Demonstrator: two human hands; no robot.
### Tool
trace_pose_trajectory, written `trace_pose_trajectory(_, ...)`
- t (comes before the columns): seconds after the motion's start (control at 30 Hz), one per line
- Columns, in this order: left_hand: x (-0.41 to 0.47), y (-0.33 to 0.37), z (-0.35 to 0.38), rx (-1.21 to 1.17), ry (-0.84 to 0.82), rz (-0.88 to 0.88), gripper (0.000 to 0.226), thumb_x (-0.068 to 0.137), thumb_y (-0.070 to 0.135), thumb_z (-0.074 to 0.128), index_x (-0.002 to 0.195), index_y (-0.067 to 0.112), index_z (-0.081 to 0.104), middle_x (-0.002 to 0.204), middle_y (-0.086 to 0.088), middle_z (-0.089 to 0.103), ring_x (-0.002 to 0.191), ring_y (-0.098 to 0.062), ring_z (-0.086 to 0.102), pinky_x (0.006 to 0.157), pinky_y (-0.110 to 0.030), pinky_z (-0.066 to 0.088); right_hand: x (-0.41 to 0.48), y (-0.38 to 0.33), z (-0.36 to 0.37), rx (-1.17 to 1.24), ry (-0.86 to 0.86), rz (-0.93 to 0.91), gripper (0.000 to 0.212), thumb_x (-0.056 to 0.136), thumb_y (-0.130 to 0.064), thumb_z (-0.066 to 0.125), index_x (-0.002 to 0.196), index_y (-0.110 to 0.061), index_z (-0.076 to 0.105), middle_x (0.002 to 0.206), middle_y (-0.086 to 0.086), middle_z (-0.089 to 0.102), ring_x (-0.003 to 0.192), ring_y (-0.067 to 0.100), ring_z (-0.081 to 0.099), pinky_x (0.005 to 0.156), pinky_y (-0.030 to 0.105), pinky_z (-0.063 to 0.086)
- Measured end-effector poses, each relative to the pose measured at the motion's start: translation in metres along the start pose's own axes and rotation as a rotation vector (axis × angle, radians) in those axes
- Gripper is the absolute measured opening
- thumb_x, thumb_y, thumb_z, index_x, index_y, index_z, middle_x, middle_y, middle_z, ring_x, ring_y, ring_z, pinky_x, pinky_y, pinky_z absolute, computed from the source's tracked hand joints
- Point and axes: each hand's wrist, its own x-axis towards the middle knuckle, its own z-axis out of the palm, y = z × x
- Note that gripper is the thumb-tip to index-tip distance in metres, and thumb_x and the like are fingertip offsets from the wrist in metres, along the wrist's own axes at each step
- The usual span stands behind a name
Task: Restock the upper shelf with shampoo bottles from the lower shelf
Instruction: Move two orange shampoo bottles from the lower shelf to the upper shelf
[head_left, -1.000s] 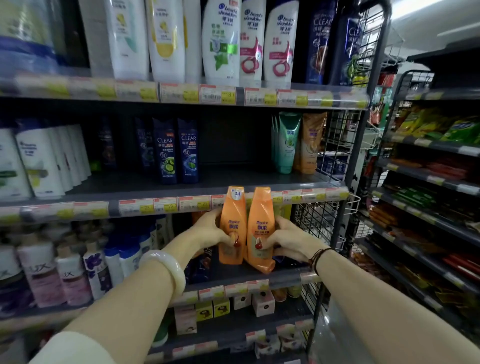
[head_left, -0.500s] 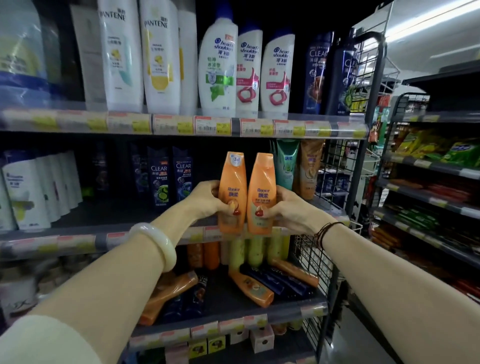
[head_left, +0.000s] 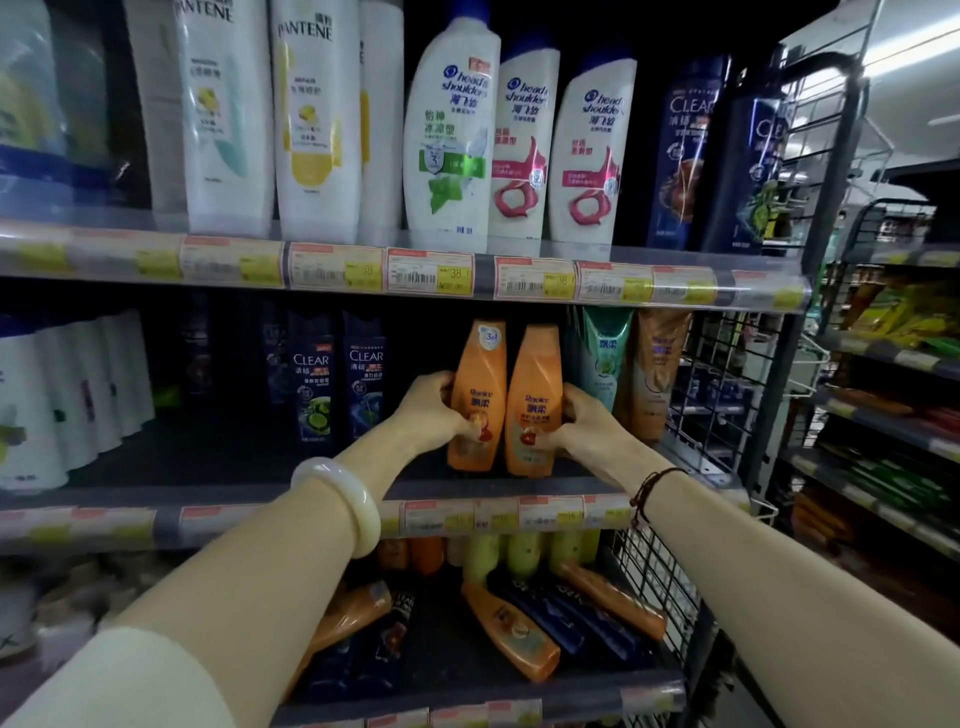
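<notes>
Two orange Rejoice shampoo bottles stand upright side by side on the upper shelf (head_left: 291, 470). My left hand (head_left: 431, 413) grips the left orange bottle (head_left: 480, 384) from its left side. My right hand (head_left: 584, 423) grips the right orange bottle (head_left: 535, 389) from its right side. Their bases sit at the shelf board, near its front. On the lower shelf (head_left: 467, 675) beneath, more orange bottles (head_left: 511, 631) and dark blue bottles lie on their sides, with yellow-green ones standing behind.
Dark Clear bottles (head_left: 337, 384) stand left of my hands, a green tube (head_left: 605, 353) and a brown tube (head_left: 657, 364) right of them. White bottles fill the shelf's left end. The top shelf holds large Pantene and Head & Shoulders bottles. A wire rack (head_left: 727, 395) closes the right side.
Both hands have lifted the two orange bottles from in front of the lower shelf up onto the upper shelf, between the Clear bottles and the tubes. The view has tilted upward.
</notes>
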Motion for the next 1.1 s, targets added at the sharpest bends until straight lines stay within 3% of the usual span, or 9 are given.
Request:
trace_pose_trajectory(0.23,0.029,-0.015,0.014,0.052,-0.003,-0.030,0.082,0.068,0.005,0.080,0.139,0.014,0.041,0.132,-0.008,0.058,0.122,-0.024,0.055,0.105,-0.040,0.043,0.027,0.013,-0.005,-0.095,-0.005,-0.020,0.053,0.074,0.009,0.071,0.122,-0.004,0.051,0.111,0.007,0.061,0.107,0.020,0.057,0.096,0.040,0.048)
trace_pose_trajectory(0.67,0.056,-0.022,0.021,0.085,0.021,-0.044,0.080,0.072,0.008,0.078,0.141,0.014,0.037,0.139,-0.009,0.051,0.129,-0.025,0.048,0.105,-0.038,0.039,0.062,0.023,-0.005,-0.070,-0.034,0.038,0.048,0.077,0.012,0.065,0.112,-0.015,0.048,0.114,0.008,0.061,0.118,0.029,0.056,0.104,0.051,0.043)
trace_pose_trajectory(0.93,0.048,-0.019,0.011,0.075,-0.043,-0.118,0.074,0.073,0.004,0.075,0.139,0.012,0.041,0.139,-0.011,0.052,0.130,-0.025,0.048,0.107,-0.037,0.039,0.049,0.015,-0.005,-0.106,-0.038,0.154,0.055,0.076,0.001,0.072,0.124,-0.006,0.047,0.124,0.012,0.060,0.117,0.027,0.057,0.105,0.044,0.044)
trace_pose_trajectory(1.03,0.041,-0.017,0.003,0.132,-0.040,-0.119,0.061,0.072,0.004,0.075,0.129,0.009,0.052,0.131,-0.013,0.057,0.119,-0.027,0.055,0.103,-0.040,0.046,0.036,0.007,-0.008,-0.259,0.000,0.175,0.050,0.076,-0.006,0.074,0.121,-0.003,0.051,0.109,0.008,0.063,0.104,0.022,0.059,0.089,0.032,0.047)
trace_pose_trajectory(1.1,0.033,-0.017,-0.003,0.195,-0.022,-0.120,0.058,0.071,0.006,0.076,0.126,0.007,0.055,0.127,-0.013,0.059,0.115,-0.026,0.057,0.099,-0.039,0.049,0.026,-0.001,-0.007,-0.352,0.024,0.166,0.033,0.079,-0.008,0.072,0.107,-0.002,0.057,0.092,0.004,0.063,0.085,0.015,0.058,0.074,0.024,0.045)
